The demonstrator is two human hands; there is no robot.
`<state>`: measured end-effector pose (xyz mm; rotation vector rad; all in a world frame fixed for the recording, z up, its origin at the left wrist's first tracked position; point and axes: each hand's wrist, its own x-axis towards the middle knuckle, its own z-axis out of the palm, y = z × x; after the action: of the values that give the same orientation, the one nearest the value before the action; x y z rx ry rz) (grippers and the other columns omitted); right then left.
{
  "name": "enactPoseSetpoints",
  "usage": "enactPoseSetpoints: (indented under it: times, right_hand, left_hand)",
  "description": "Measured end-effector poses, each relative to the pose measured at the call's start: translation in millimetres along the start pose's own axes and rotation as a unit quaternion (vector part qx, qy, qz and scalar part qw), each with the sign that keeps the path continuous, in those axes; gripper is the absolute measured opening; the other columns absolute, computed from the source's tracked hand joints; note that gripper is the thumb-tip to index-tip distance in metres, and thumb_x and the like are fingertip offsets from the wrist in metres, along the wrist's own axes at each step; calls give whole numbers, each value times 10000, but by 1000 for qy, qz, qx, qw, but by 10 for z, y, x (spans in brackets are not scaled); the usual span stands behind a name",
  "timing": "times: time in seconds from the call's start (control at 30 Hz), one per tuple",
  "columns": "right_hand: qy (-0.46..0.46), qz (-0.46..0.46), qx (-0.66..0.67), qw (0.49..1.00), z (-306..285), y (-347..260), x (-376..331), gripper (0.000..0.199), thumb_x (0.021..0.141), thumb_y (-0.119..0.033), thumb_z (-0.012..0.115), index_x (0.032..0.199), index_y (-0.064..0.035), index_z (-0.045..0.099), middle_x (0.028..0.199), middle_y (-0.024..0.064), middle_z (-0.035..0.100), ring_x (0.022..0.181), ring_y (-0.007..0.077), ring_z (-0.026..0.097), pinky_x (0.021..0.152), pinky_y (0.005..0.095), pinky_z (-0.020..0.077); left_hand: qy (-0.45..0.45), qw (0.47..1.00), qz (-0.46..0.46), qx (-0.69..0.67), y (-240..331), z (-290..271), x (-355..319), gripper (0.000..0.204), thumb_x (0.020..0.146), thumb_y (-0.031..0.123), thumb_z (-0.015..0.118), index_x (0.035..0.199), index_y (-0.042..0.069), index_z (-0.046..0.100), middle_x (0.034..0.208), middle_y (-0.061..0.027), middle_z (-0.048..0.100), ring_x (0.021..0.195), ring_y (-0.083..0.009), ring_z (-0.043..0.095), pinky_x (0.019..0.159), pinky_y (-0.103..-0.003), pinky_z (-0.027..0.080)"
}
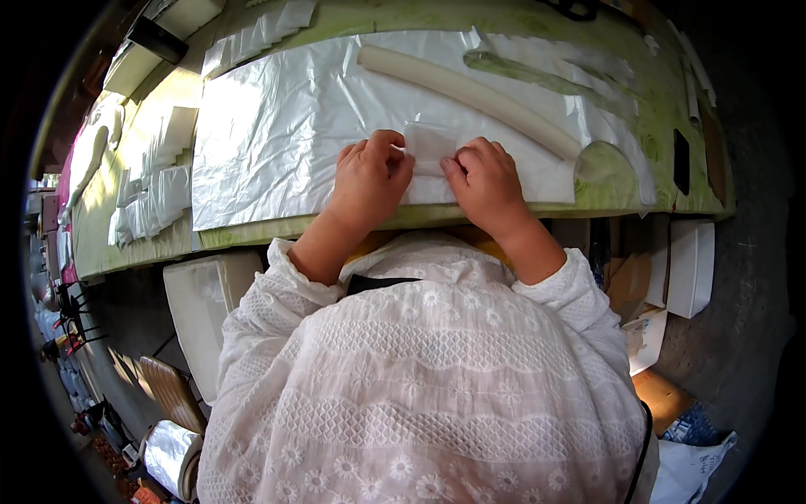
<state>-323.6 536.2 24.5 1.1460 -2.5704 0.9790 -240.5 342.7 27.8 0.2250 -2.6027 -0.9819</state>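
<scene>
A small translucent plastic piece (431, 144), perhaps a little bag, is stretched between my hands above the table's near edge. My left hand (369, 175) pinches its left side with thumb and fingertips. On the opposite side, my right hand (489, 178) has curled fingers, with the thumb and forefinger closed on its edge. Beneath both hands spreads a large, shiny white plastic sheet (269, 139), wrinkled on the left. A long cream roll or tube (470, 94) lies slantwise across it, just beyond my right hand.
Overlapping folded white plastic pieces (155, 202) lie on the green tablecloth (277, 233) at left, with more (260, 35) at far left. A black cylinder (158, 40) lies nearby. At right is a flat black object (681, 162). White boxes (693, 267) stand below the table's right end.
</scene>
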Motion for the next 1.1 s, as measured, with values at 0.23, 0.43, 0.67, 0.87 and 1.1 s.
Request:
enactPoseSetpoints:
  times: [0.23, 0.43, 0.67, 0.87, 1.1]
  right_hand:
    - [-15, 13, -87, 996, 25, -32, 67, 177, 901, -230, 667, 844, -64, 642, 874, 111, 641, 833, 344, 617, 748, 486, 503]
    - [7, 31, -49, 998, 17, -20, 96, 229, 886, -179, 665, 1084, -65, 640, 938, 128, 677, 871, 359, 650, 774, 497, 526]
    - [-172, 98, -48, 979, -142, 1, 345, 555, 896, -269, 653, 1436, -180, 559, 1079, 145, 712, 1001, 356, 673, 890, 467, 549]
    - [-222, 122, -39, 967, -282, -115, 438, 540, 874, -353, 676, 1362, -131, 621, 1065, 142, 716, 1014, 348, 693, 895, 454, 562]
    - [-154, -32, -8, 987, -78, -497, -1, 416, 828, -362, 753, 1164, -118, 719, 977, 124, 664, 906, 336, 656, 815, 447, 541]
  left_hand:
    - [-10, 999, -15, 42, 25, 40, 83, 394, 863, 167, 714, 1218, 101, 554, 956, -35, 725, 982, -285, 673, 923, -467, 451]
    - [-91, 973, 132, 169, 172, 79, 49, 665, 936, 311, 674, 1544, 186, 435, 1620, -97, 373, 1533, -356, 272, 1204, -627, 223]
    - [-126, 969, 108, 184, 183, 53, 50, 658, 946, 331, 643, 1543, 155, 429, 1621, -125, 373, 1508, -364, 306, 1220, -601, 196]
    - [-150, 984, 6, -99, 289, -343, -616, 355, 1002, 243, 646, 1283, 55, 541, 1259, -102, 638, 1149, -249, 617, 1005, -420, 479]
    - [-162, 792, -431, -401, 90, -234, -1095, 377, 1061, 342, 597, 1262, 40, 496, 1150, -84, 650, 1012, -170, 679, 884, -334, 557]
